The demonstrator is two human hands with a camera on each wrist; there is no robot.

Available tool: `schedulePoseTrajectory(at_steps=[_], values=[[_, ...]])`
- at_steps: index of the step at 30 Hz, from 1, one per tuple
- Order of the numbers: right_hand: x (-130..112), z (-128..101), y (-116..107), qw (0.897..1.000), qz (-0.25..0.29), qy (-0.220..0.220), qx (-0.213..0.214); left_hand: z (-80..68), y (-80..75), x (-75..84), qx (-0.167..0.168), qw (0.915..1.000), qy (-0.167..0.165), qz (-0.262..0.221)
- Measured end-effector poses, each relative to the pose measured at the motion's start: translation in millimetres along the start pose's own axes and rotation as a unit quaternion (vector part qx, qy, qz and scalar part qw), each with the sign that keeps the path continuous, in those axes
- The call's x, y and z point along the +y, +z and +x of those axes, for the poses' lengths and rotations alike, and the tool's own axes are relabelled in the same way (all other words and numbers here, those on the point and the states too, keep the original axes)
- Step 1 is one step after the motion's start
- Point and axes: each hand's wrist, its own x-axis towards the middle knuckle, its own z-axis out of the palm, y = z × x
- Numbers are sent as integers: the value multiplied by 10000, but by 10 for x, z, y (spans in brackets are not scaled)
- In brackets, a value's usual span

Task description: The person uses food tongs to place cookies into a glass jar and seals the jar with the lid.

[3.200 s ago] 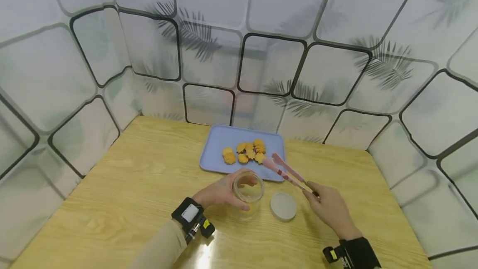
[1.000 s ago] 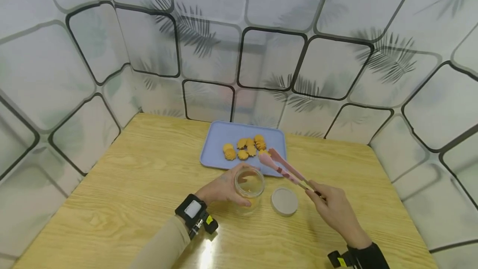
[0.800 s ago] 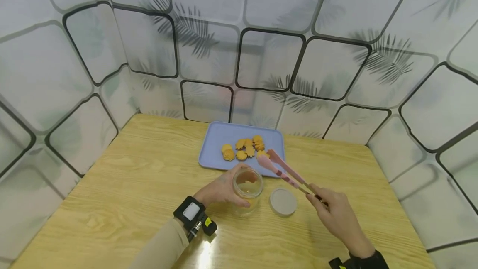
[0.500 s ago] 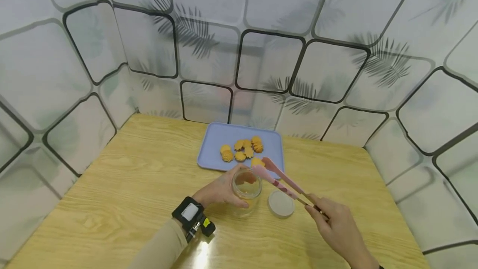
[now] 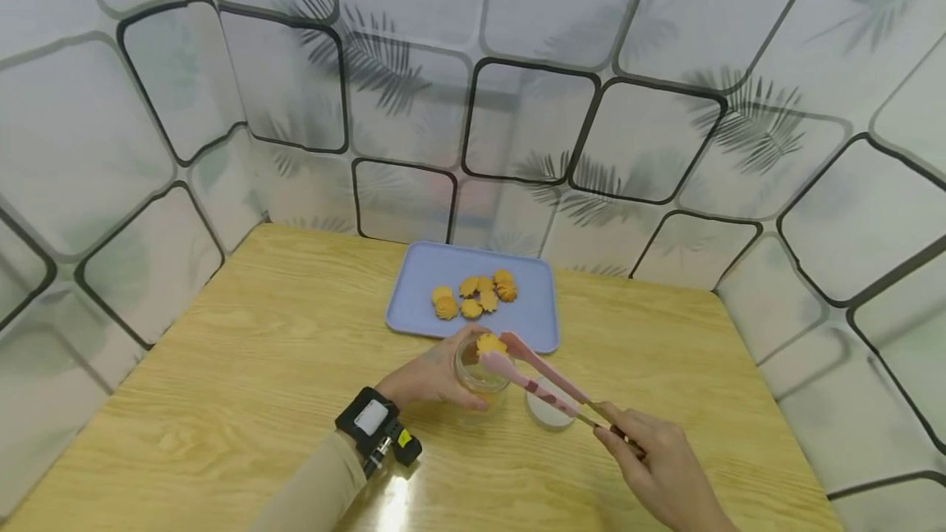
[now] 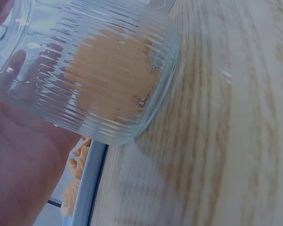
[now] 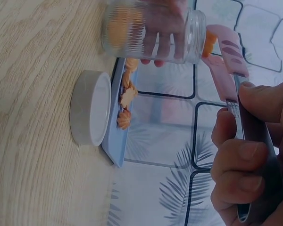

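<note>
Gripping pink tongs by their handle end, the right hand held a cookie pinched between the tips right at the mouth of a glass jar. The left hand was curled round the ribbed jar, which stood on the counter near its middle, just in front of a blue tray. In the left wrist view, an orange mass showed through the jar's wall, near its bottom, and the palm lay against the glass. In the right wrist view, the fingers were wrapped round the tongs' arms, with the thumb on top, and the cookie sat just at the jar's rim. A round grey lid lay flat on the counter just right of the jar, partly under the tongs. More cookies lay grouped on the tray, which sat by the counter's far edge. A dark band with a small device circled the left wrist above a tan sleeve.
</note>
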Motion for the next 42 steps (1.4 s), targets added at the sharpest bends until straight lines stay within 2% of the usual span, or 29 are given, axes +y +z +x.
schedulePoseTrajectory(at_steps=[10,20,34,37,42], values=[[26,31,4,10000,-65,-46,-47,7,-5,-12,-25,9998,70,-173],[-20,88,-29,9991,-356,-38,-234,-1,-14,-16,-54,9999,35,-142],[-51,125,-23,9980,-584,25,-260,8,-32,-37,-31,9998,1,-174],[-61,113,-24,9980,-556,49,-285,14,-29,-57,-142,9993,179,-281],[-69,89,-18,9982,-504,124,-293,22,-22,-81,-425,9954,455,-725]])
